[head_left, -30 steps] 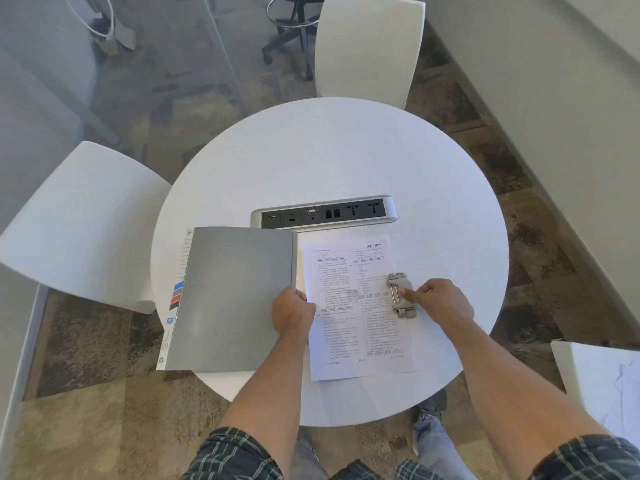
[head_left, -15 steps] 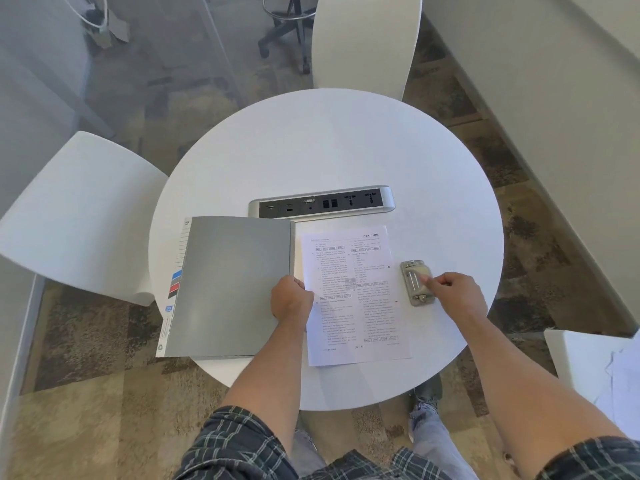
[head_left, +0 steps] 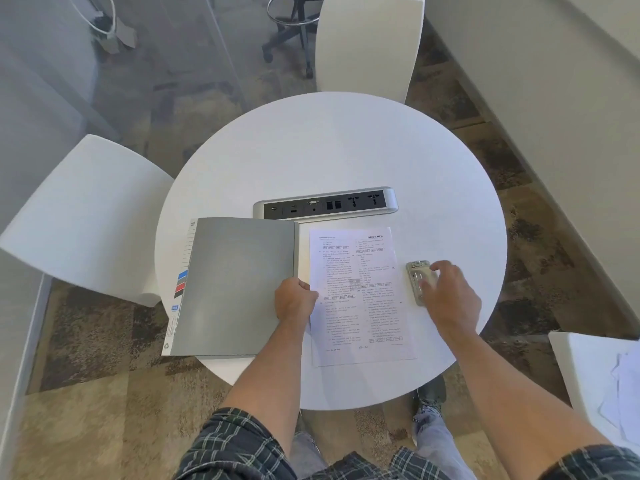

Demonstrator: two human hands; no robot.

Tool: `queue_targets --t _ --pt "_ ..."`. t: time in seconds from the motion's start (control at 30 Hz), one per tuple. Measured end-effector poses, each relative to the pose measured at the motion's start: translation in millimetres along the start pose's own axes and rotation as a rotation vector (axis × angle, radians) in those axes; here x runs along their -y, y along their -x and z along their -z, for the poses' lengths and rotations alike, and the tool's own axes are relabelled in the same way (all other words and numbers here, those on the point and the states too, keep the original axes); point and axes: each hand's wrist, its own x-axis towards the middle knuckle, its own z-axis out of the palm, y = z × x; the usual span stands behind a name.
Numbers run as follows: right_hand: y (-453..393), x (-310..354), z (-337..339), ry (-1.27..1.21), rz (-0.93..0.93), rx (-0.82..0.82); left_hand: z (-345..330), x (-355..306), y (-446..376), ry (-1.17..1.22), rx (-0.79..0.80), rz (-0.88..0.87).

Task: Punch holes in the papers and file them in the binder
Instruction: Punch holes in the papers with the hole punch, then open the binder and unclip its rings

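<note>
An open binder [head_left: 235, 285] lies on the near left of the round white table [head_left: 339, 150], its grey cover folded out to the left. A printed paper [head_left: 356, 306] lies flat just right of the cover's edge. My left hand [head_left: 294, 303] sits at that edge, fingers curled around the cover beside the paper. A small metal hole punch [head_left: 417, 271] rests on the table just off the paper's right edge. My right hand [head_left: 450, 296] covers its right side, fingers on it; the hand is slightly blurred.
A silver power and socket strip [head_left: 325, 204] sits in the table's middle, just beyond the binder. White chairs stand at the far side [head_left: 367, 43] and at the left [head_left: 83, 216]. A white surface [head_left: 595, 375] with loose sheets is at the lower right.
My right hand has slid the hole punch off the paper's right edge onto the bare table beside it. My left hand has stayed at the binder cover.
</note>
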Motion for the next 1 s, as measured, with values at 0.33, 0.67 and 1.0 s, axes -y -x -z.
queue_targets --t 0.33,0.67,1.0 --pt "32 9 -33 -0.07 0.07 0.205 0 9 1 0.222 0.096 0.019" --pt "14 31 -28 -0.339 -0.185 0.152 23 8 4 0.465 0.251 0.027" --pt "-8 27 -12 -0.181 -0.212 0.076 62 27 15 -0.752 0.114 -0.606"
